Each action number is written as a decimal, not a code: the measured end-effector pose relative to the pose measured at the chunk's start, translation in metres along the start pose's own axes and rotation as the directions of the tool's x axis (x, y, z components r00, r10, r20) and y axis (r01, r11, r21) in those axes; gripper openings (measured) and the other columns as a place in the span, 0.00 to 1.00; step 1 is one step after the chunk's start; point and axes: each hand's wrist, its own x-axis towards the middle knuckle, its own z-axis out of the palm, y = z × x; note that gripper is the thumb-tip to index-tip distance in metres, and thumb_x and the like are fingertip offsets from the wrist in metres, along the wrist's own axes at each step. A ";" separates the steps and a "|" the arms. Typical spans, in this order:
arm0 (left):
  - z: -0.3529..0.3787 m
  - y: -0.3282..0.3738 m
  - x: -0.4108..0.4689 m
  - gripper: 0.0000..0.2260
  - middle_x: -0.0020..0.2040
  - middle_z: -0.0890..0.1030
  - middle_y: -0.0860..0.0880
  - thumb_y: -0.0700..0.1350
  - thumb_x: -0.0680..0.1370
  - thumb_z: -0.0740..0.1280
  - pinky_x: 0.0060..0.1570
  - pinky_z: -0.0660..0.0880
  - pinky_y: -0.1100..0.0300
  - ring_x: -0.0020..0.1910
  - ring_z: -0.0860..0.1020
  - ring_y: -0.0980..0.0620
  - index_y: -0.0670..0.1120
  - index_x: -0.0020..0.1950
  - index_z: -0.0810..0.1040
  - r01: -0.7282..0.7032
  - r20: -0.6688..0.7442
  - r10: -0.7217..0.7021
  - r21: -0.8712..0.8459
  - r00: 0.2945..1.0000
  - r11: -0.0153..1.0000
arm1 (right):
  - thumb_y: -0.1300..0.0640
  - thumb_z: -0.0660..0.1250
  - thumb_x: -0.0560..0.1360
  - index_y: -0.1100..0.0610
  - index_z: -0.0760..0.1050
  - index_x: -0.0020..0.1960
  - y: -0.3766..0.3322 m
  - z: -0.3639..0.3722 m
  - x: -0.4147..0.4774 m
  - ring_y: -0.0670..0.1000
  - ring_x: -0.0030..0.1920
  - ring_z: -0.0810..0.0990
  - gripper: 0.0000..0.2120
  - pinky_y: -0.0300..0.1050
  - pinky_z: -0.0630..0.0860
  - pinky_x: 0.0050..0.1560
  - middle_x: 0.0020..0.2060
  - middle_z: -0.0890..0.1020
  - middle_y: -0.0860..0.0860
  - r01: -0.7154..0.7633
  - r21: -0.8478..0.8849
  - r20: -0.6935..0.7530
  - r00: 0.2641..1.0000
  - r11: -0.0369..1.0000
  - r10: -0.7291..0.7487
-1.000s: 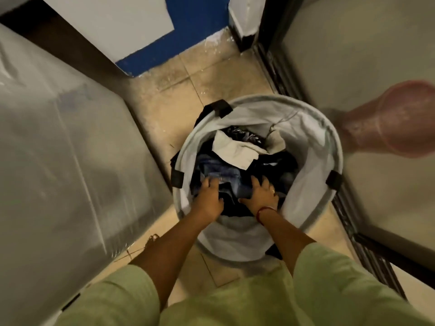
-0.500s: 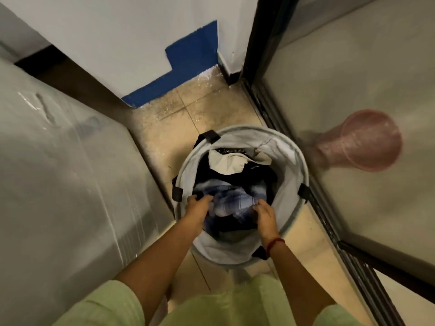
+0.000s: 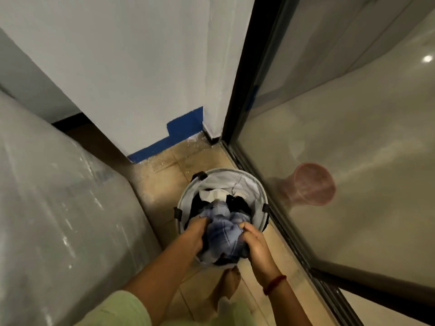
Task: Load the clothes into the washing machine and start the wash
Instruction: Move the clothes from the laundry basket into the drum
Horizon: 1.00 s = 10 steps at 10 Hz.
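I grip a bundle of blue checked clothes (image 3: 223, 234) from both sides, over the near part of the round grey laundry basket (image 3: 256, 191) on the tiled floor (image 3: 162, 184). My left hand (image 3: 195, 231) presses into the bundle's left flank with its fingers curled down into the cloth; my right hand (image 3: 256, 245) closes on the right flank, fingers bent tight around the fabric, a red thread band (image 3: 274, 284) on that wrist. Dark garments (image 3: 237, 203) and a pale cloth (image 3: 214, 195) lie further back in the basket. To my left stands the washing machine (image 3: 58, 220), wrapped in shiny plastic film, its side just beside the basket. On the right a dark-framed glass door (image 3: 329, 161) runs close along the basket's other side, with a pink bin (image 3: 310, 184) blurred behind the glass. A white wall (image 3: 141, 67) with a blue skirting strip (image 3: 179, 137) closes the far end, so the basket sits in a narrow gap.
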 end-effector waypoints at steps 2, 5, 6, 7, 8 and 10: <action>-0.014 0.072 -0.122 0.18 0.68 0.71 0.35 0.42 0.82 0.54 0.60 0.71 0.52 0.58 0.73 0.44 0.35 0.69 0.69 -0.199 -0.055 0.202 0.068 0.978 0.978 | 0.71 0.59 0.72 0.51 0.72 0.55 -0.072 -0.008 -0.049 0.30 0.52 0.76 0.19 0.25 0.71 0.52 0.52 0.78 0.41 0.197 -0.270 0.287 0.951 0.943 -0.117; -0.079 0.170 -0.336 0.14 0.29 0.80 0.51 0.40 0.79 0.61 0.35 0.76 0.65 0.30 0.77 0.53 0.44 0.34 0.79 -0.761 0.176 0.744 0.239 0.645 0.603 | 0.36 0.77 0.52 0.39 0.50 0.72 -0.119 0.036 -0.091 0.44 0.72 0.57 0.56 0.45 0.60 0.70 0.72 0.56 0.43 0.367 -0.435 -0.107 0.886 0.822 -0.452; -0.109 0.171 -0.412 0.21 0.24 0.78 0.50 0.39 0.77 0.59 0.33 0.74 0.62 0.26 0.76 0.52 0.43 0.25 0.78 -0.817 0.209 0.795 0.045 0.570 0.575 | 0.34 0.78 0.43 0.47 0.39 0.76 -0.121 0.082 -0.086 0.41 0.72 0.44 0.73 0.46 0.53 0.73 0.71 0.42 0.40 0.336 -0.499 0.004 0.923 0.799 -0.385; -0.142 0.156 -0.465 0.20 0.28 0.78 0.47 0.39 0.78 0.56 0.37 0.75 0.59 0.30 0.76 0.51 0.44 0.29 0.78 -0.848 0.239 0.842 -0.113 0.483 0.518 | 0.50 0.80 0.57 0.55 0.48 0.76 -0.130 0.145 -0.075 0.37 0.72 0.56 0.58 0.37 0.59 0.72 0.73 0.56 0.43 0.475 -0.352 0.059 0.871 0.806 -0.488; -0.182 0.139 -0.507 0.19 0.29 0.81 0.47 0.38 0.76 0.55 0.33 0.79 0.64 0.29 0.80 0.53 0.41 0.31 0.82 -0.864 0.204 0.912 -0.301 0.355 0.404 | 0.66 0.72 0.66 0.61 0.71 0.54 -0.162 0.201 -0.088 0.30 0.46 0.77 0.18 0.34 0.73 0.54 0.48 0.77 0.47 0.499 -0.203 -0.033 0.856 0.842 -0.515; -0.287 0.121 -0.586 0.10 0.28 0.82 0.48 0.45 0.55 0.64 0.32 0.79 0.66 0.28 0.81 0.55 0.41 0.25 0.82 -0.934 -0.083 0.995 -0.357 0.054 0.021 | 0.62 0.56 0.78 0.54 0.77 0.39 -0.243 0.273 -0.128 0.46 0.34 0.81 0.14 0.36 0.79 0.35 0.34 0.82 0.52 0.176 0.542 0.156 0.940 0.821 -0.305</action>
